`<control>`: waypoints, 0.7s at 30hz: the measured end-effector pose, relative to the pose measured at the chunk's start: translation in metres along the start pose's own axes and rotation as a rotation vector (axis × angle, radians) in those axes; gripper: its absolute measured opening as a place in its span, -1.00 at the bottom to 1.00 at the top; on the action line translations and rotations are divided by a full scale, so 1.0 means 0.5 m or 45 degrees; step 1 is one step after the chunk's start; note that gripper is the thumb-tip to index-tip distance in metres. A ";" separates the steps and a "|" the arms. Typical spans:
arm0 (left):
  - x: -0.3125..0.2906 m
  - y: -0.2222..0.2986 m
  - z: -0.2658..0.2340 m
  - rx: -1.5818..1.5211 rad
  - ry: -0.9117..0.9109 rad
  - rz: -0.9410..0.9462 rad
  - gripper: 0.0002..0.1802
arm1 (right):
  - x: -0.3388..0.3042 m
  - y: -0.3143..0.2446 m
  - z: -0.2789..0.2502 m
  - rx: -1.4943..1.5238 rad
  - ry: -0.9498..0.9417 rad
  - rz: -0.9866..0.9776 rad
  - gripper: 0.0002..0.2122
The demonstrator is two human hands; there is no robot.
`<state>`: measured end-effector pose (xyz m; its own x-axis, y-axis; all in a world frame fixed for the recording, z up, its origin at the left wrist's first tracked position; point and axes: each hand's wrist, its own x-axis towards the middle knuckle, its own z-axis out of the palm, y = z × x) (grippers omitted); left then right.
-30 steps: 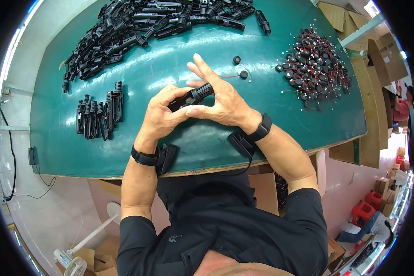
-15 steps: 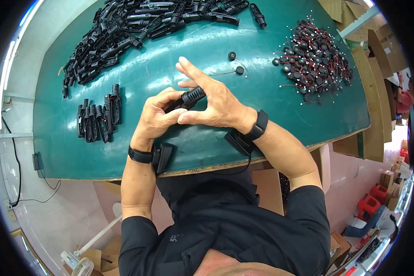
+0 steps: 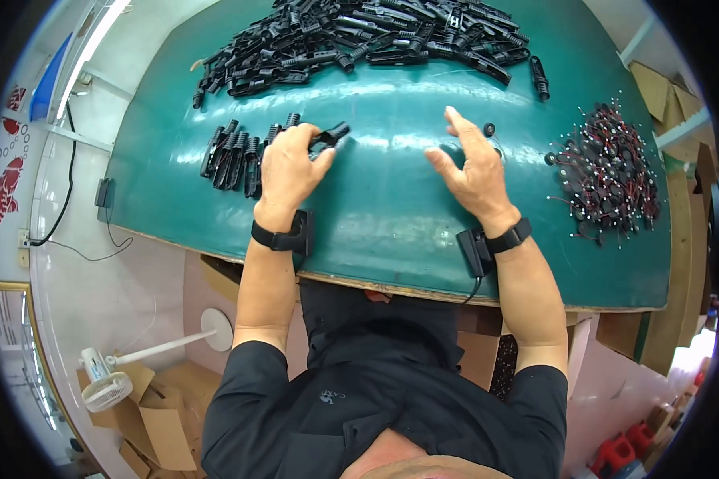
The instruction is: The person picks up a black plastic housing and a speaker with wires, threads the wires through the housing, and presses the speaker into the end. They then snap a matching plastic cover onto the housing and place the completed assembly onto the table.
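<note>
My left hand [image 3: 291, 172] grips a black plastic housing [image 3: 330, 137] with a ribbed end, which sticks out past the thumb and fingers toward the right. Just left of that hand lies a short row of similar black housings [image 3: 233, 158], side by side on the table. My right hand [image 3: 473, 168] hovers over the table with thumb and fingers spread, holding nothing. Beyond its fingers lies a small round black part [image 3: 489, 128] with a thin wire; the hand partly hides what is beside it.
A large heap of black housings [image 3: 359, 36] covers the far side of the green table [image 3: 383, 231]. One housing [image 3: 539, 77] lies apart at its right end. On the right is a pile of small round black parts with red wires [image 3: 607, 172]. A white fan [image 3: 106, 383] stands lower left.
My hands, together on the housing before, are now apart. The left has carried the housing toward the row; the right has let go and opened. The whole view has shifted.
</note>
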<state>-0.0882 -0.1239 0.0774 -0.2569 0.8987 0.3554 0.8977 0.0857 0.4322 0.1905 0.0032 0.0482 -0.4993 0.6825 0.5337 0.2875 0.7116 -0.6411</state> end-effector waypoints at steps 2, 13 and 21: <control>-0.016 -0.052 -0.011 0.343 0.127 0.063 -0.61 | 0.006 0.013 -0.009 -0.169 0.087 0.017 -0.42; -0.031 -0.043 0.002 0.420 0.219 0.073 -0.48 | -0.008 0.101 -0.093 -0.659 -0.154 0.306 -0.72; -0.005 0.082 0.039 0.004 -0.014 0.324 -0.49 | -0.007 0.102 -0.108 -0.612 -0.155 0.413 -0.73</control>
<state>-0.0439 -0.1140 0.0780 -0.0187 0.8962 0.4432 0.9340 -0.1425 0.3276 0.2507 0.0460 0.0435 -0.4060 0.8742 0.2664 0.7652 0.4846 -0.4239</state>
